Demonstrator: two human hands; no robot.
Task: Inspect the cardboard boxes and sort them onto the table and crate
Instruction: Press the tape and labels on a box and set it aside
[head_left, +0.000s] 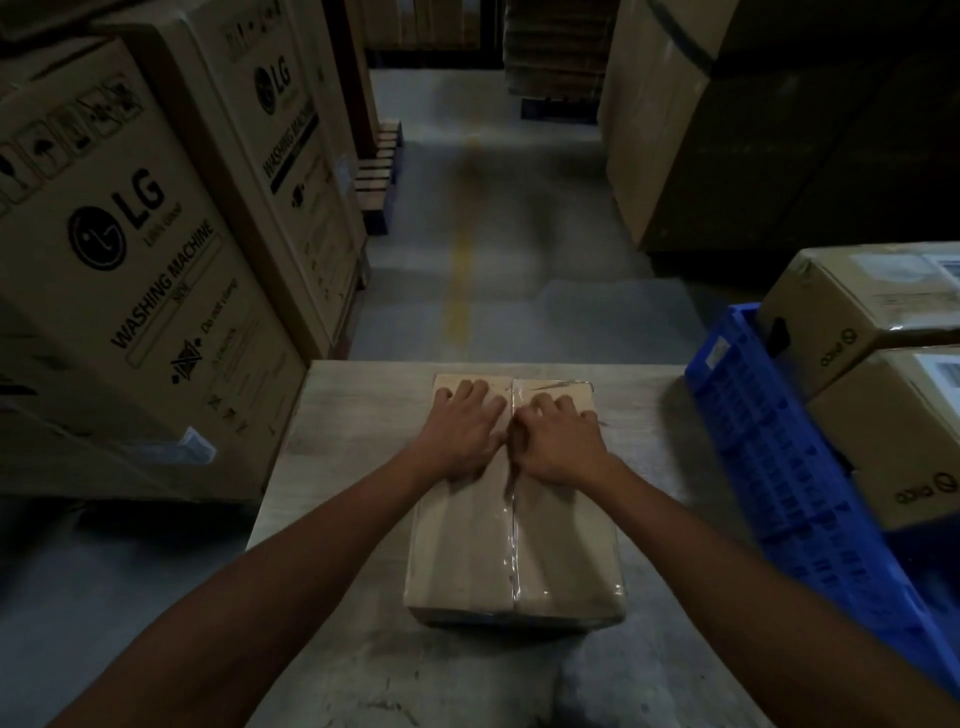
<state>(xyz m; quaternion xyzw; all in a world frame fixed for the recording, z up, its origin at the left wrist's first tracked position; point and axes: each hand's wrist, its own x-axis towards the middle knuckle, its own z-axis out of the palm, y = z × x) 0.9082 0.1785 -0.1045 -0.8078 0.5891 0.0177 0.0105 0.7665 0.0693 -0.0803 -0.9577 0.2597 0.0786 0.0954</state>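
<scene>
Head view is looking down on a pale, worn table (353, 467) that is standing in a dim warehouse aisle, with a grey concrete floor (493, 208) and a faded yellow line (460, 291) running away beyond the table's far edge. Left of the table, tall cartons printed LG WASHING MACHINE (130, 249) are standing in a row, and a dark pallet (382, 182) is showing past them. Beyond the table on the right, big plain cartons (675, 130) are rising into shadow. Just beside the table's right edge a blue plastic crate (779, 467) is sitting, and two labelled cardboard boxes are resting in it, the farther one (852, 312) and the nearer one (904, 431). Nothing is standing between the camera and the table except the person's own bare forearms, which are reaching in from the bottom corners.

A plain brown cardboard box (514, 561) is lying flat in the middle of the table, its long side running away from the person. Clear, wrinkled tape is sealing its centre seam and glinting in the low light. The left hand (465, 426) is pressing flat with fingers spread on the box's far half, left of the seam. The right hand (558, 436) is lying on the lid right of the seam, fingers curled somewhat, thumb at the tape; neither hand is gripping anything
</scene>
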